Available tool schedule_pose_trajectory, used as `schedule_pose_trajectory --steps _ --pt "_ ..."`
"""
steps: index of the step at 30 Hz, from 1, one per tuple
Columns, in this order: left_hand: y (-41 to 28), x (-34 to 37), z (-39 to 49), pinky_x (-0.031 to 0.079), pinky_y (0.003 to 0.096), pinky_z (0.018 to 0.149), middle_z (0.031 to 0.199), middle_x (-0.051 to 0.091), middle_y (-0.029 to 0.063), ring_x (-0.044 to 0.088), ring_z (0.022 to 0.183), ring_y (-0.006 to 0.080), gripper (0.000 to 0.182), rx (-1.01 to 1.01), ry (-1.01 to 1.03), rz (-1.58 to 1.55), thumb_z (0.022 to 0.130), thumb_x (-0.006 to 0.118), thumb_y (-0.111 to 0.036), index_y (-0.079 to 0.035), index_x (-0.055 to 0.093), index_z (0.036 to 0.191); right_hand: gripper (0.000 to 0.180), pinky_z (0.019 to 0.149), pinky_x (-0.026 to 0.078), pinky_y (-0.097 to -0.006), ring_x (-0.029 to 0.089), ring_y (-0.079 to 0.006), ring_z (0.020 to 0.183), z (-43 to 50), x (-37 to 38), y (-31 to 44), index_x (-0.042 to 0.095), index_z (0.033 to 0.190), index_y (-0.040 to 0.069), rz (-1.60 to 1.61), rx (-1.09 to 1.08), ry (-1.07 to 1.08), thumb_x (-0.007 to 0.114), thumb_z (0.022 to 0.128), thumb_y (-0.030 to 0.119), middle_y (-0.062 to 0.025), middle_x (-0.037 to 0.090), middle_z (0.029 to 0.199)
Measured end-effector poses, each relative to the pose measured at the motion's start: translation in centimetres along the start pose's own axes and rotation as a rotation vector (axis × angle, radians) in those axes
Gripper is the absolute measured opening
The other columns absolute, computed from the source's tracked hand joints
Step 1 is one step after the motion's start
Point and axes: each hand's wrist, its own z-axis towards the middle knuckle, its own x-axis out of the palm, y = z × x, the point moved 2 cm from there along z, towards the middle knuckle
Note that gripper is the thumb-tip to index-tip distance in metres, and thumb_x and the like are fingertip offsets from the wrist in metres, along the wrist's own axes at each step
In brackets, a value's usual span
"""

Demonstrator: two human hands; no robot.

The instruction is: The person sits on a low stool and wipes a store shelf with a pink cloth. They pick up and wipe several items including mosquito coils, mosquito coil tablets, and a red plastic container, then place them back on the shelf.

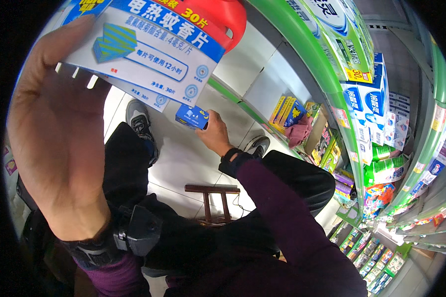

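Close to the camera, my left hand (61,130) grips a stack of at least two white-and-blue cardboard cartons (148,52). Their faces bear writing and a picture of striped green-and-blue mats. The thumb lies over the upper left of the stack; the other fingers are mostly hidden behind it. Lower down, above the tiled floor, my right hand (217,134) holds a small dark-blue carton (191,116) by its right end. It is apart from the stack and nearer the bottom shelf.
A red plastic container (232,28) stands beyond the cartons. Green-edged shelves (321,55) on the right carry boxes and bags. Yellow-and-blue boxes (288,111) and a pink cloth (299,131) sit on the bottom shelf. A wooden stool (212,189) is between my legs.
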Motion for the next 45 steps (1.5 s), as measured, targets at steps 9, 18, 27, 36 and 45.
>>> schedule_pose_trajectory --steps 9,18,27,36,45 --pt "0.5 0.3 0.6 0.032 0.0496 0.123 0.145 0.057 0.0213 0.047 0.141 0.0313 0.041 -0.014 0.445 -0.34 0.111 0.036 -0.025 0.005 0.06 0.125 0.058 0.098 0.052 -0.0512 0.062 -0.045 0.115 -2.8 5.5 -3.6 0.051 0.128 -0.002 -0.062 0.057 0.14 0.08 0.08 0.014 -0.0269 0.058 0.125" --pt "1.2 2.2 -1.2 0.045 0.0454 0.112 0.134 0.065 0.0197 0.059 0.128 0.0329 0.036 -0.031 0.049 -0.178 0.103 0.057 -0.022 0.0 0.063 0.132 0.072 0.087 0.058 -0.0416 0.074 -0.0288 0.087 -4.5 0.3 -3.8 0.049 0.145 -0.005 0.119 0.106 0.063 0.081 0.083 0.015 -0.0235 0.06 0.132" --pt "1.8 4.2 -2.2 0.046 0.046 0.11 0.137 0.064 0.0202 0.06 0.127 0.0345 0.04 -0.089 0.051 -0.093 0.101 0.06 -0.022 -0.003 0.06 0.136 0.068 0.091 0.058 -0.0432 0.072 -0.0316 0.102 -4.7 -22.3 -11.9 0.061 0.138 0.006 -0.301 0.17 -0.629 0.089 0.078 0.023 -0.0134 0.07 0.116" --pt "2.7 6.8 -2.1 0.047 0.0465 0.108 0.14 0.064 0.0207 0.062 0.125 0.036 0.045 -0.172 0.124 0.02 0.098 0.063 -0.021 -0.005 0.058 0.14 0.066 0.104 0.05 -0.0476 0.068 -0.0359 0.111 -5.3 -23.8 -18.3 0.058 0.143 0.01 -0.39 0.22 -0.413 0.081 0.083 0.024 -0.0093 0.078 0.114" --pt "2.4 11.0 -1.1 0.048 0.047 0.106 0.143 0.063 0.0212 0.063 0.124 0.0376 0.051 -0.457 0.457 0.406 0.095 0.067 -0.021 -0.007 0.056 0.144 0.037 0.089 0.058 -0.0384 0.075 -0.0263 0.101 -1.7 -25.1 -13.9 0.067 0.125 0.001 0.02 0.12 -0.518 0.077 0.091 0.012 -0.0127 0.078 0.11"
